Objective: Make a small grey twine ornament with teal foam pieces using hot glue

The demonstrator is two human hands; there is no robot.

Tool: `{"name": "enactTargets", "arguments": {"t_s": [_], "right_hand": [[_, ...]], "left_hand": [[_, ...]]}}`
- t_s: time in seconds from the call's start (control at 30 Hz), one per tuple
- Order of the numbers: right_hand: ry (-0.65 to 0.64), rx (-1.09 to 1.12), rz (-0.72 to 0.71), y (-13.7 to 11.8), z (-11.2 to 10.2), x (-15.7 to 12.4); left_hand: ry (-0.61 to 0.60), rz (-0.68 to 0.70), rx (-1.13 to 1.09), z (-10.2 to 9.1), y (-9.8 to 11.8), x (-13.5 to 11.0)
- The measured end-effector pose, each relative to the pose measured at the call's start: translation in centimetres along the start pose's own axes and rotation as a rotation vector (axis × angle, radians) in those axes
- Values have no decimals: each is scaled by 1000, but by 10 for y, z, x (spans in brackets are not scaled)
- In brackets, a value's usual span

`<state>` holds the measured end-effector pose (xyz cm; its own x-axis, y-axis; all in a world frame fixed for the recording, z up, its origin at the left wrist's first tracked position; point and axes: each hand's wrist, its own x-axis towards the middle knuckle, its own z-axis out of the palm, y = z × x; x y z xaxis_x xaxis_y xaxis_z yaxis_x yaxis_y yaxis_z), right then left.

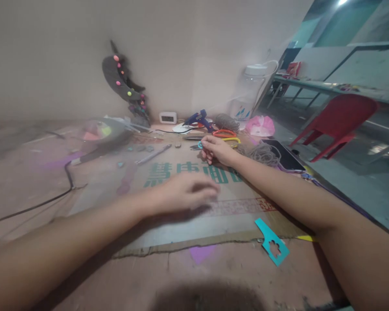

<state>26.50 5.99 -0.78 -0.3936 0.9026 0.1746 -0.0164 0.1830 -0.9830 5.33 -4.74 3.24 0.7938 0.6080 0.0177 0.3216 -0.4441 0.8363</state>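
Observation:
My right hand (215,150) pinches a small turquoise piece (200,145), which looks like a flower cut-out, above the cardboard sheet (175,233). Just behind and beside those fingers lie yellow-handled scissors (235,141), partly hidden, and orange-handled scissors (224,133). Blurred by motion, my left hand (188,190) hovers over the printed middle of the cardboard. Its thumb and fingers are apart, with nothing visible between them. A turquoise strip with a flower-shaped hole (266,233) lies across the cardboard's front edge.
At the back stand a blue glue gun (197,117), a small digital clock (167,117) and a clear water jug (249,90). Grey cord (262,154) and a phone (287,156) lie right. A pen (154,154) and a dark crescent decoration (112,77) are left.

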Motion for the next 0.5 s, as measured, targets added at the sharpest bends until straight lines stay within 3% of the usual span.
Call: {"name": "enactTargets", "arguments": {"t_s": [0.07, 0.1, 0.2, 0.23, 0.27, 0.3, 0.37, 0.4, 0.43, 0.5], "right_hand": [[1, 6, 9, 0, 0, 0], [0, 16, 16, 0, 0, 0], [-3, 61, 33, 1, -1, 1], [-6, 74, 31, 2, -2, 2], [-8, 82, 25, 2, -2, 2], [-10, 89, 18, 3, -2, 2], [-19, 96, 7, 4, -3, 3], [-21, 99, 5, 4, -3, 4], [-24, 101, 9, 5, -3, 4], [-29, 105, 21, 5, -4, 4]], "left_hand": [[84, 14, 368, 1, -4, 11], [61, 25, 444, 3, -4, 15], [-342, 250, 290, 7, 4, 16], [-439, 262, 199, 6, 6, 15], [-410, 222, 132, 4, 5, 14], [-300, 159, 120, 0, 1, 14], [111, 48, 316, -9, -14, 14], [189, -10, 472, -13, -21, 13], [228, -90, 583, -17, -27, 12], [77, -147, 638, -21, -32, 5]]}}
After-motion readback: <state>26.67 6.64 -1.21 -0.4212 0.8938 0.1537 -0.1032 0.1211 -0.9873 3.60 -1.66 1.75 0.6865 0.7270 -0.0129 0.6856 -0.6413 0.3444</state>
